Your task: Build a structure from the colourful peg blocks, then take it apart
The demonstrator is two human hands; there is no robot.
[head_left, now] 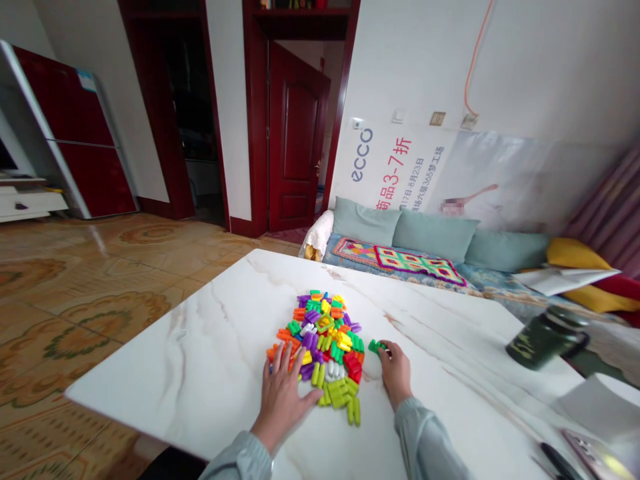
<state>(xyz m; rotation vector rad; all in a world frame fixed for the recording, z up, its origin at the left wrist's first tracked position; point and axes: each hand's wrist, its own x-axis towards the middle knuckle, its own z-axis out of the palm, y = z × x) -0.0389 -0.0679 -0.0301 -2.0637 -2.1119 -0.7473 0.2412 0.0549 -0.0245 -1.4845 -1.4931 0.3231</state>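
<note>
A heap of small, colourful plastic building pieces (311, 341) lies on the white marbled table (210, 347). My left hand (283, 397) rests along the heap's near left side, its fingers spread over orange and yellow pieces. To the right of the heap, my right hand (397, 375) pinches a green plastic piece (375, 346) between thumb and fingers, just apart from the others. Several lime-green pieces (338, 393) sit at the near end, between my two hands. Red pieces (353, 366) lie at the heap's right edge, closest to my right hand.
A dark green lidded mug (545, 339) stands at the table's right. Near the right front edge are a phone (593, 453), a black pen-like object (557, 460) and white paper (600, 407). Behind the table is a sofa with pale green cushions (435, 235).
</note>
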